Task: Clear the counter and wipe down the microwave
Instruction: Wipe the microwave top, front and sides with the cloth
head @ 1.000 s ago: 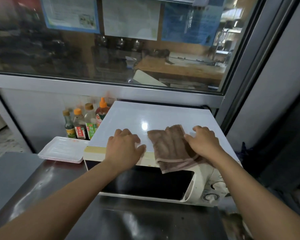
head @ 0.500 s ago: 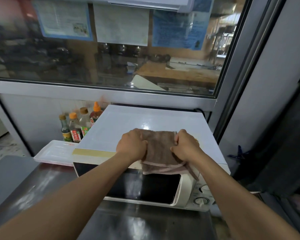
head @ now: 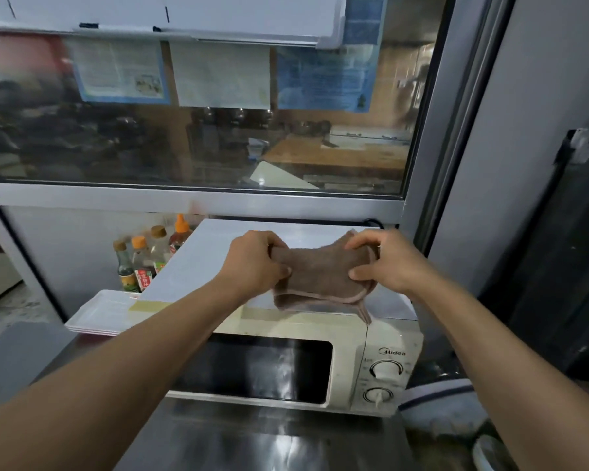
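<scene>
Head view looks down past both forearms at a white microwave on a steel surface. Both hands hold a brown cloth stretched between them above the microwave's top; whether its sagging lower edge touches the top I cannot tell. The left hand grips the cloth's left end with curled fingers and thumb, and the right hand pinches the right end between thumb and fingers. A loose corner of cloth hangs down over the front edge of the top.

"Midea" reads on the control panel above two dials; the small markings round them are too blurred to read. The forearms hide part of the dark door glass and the left front corner. Left of the microwave, sauce bottles stand by the wall, their labels illegible, and a stack of white trays lies partly behind the arm. Papers on the window carry print too faint to read. At the lower right, a rounded object is cut off and unclear.
</scene>
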### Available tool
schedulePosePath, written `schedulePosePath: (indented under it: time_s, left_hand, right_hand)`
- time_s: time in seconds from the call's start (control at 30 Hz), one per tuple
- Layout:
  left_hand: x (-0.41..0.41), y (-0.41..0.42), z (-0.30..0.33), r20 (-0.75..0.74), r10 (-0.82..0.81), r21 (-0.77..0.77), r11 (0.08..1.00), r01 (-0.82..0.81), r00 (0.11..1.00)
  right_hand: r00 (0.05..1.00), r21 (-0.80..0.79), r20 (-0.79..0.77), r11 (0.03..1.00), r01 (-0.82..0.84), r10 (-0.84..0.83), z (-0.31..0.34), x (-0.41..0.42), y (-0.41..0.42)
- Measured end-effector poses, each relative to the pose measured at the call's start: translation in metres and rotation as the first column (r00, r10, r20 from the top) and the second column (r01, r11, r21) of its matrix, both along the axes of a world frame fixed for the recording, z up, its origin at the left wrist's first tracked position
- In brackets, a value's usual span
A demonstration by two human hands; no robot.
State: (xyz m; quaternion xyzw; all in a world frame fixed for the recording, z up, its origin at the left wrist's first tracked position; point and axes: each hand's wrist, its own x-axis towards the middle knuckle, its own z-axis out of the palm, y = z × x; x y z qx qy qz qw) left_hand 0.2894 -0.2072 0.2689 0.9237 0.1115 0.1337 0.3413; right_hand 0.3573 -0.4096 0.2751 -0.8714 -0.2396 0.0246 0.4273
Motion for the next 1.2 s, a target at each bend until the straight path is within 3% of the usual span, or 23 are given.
schedulePosePath:
  time_s: [0.1, 0.23, 0.37, 0.53, 0.6, 0.7, 0.77, 0.83, 0.9, 1.03, 1.2]
  left_hand:
    - [0.015, -0.009, 0.003, -0.066, -0.051, 0.07, 0.996, 0.056, 0.997]
    - [0.043, -0.018, -0.001, -0.08, -0.16, -0.204, 0.969, 0.14, 0.984]
    - [0.076, -0.03, -0.006, -0.063, -0.223, -0.444, 0.879, 0.173, 0.973]
    - [0.113, -0.042, -0.019, -0.137, -0.352, -0.499, 0.832, 0.242, 0.926]
    - [0.121, -0.043, -0.026, -0.178, -0.396, -0.404, 0.864, 0.3, 0.901]
    - [0.128, -0.032, -0.037, -0.171, -0.314, 0.017, 0.947, 0.321, 0.934]
    - [0.132, -0.02, -0.041, -0.12, -0.282, 0.19, 0.935, 0.3, 0.952]
    - [0.139, -0.006, -0.042, -0.11, -0.263, 0.285, 0.915, 0.285, 0.958]
    - [0.149, 0.006, -0.044, -0.138, -0.25, 0.354, 0.891, 0.284, 0.958]
    - [0.168, 0.021, -0.054, -0.213, -0.215, 0.465, 0.836, 0.292, 0.953]
    - [0.197, 0.041, -0.061, -0.277, -0.149, 0.505, 0.818, 0.276, 0.949]
  right_hand:
    - [0.984, -0.104, 0.169, 0.992, 0.066, -0.048, 0.001, 0.009, -0.015]
    - [0.995, -0.05, 0.018, 0.994, 0.099, -0.098, -0.002, 0.037, -0.028]
    - [0.937, -0.008, 0.146, 0.946, 0.323, -0.319, -0.007, 0.08, -0.026]
    - [0.875, -0.059, 0.264, 0.898, 0.436, -0.407, -0.021, 0.133, -0.012]
    - [0.879, -0.153, 0.3, 0.89, 0.429, -0.371, -0.032, 0.145, -0.005]
    - [0.826, -0.395, 0.437, 0.749, 0.532, -0.357, -0.047, 0.148, 0.004]
    - [0.784, -0.373, 0.489, 0.721, 0.584, -0.382, -0.054, 0.14, 0.015]
    - [0.834, -0.358, 0.366, 0.765, 0.535, -0.412, -0.061, 0.129, 0.029]
    - [0.902, -0.448, 0.202, 0.783, 0.432, -0.382, -0.074, 0.12, 0.042]
    - [0.897, -0.49, 0.297, 0.755, 0.437, -0.326, -0.099, 0.12, 0.044]
    - [0.925, -0.544, 0.249, 0.749, 0.379, -0.287, -0.101, 0.153, 0.033]
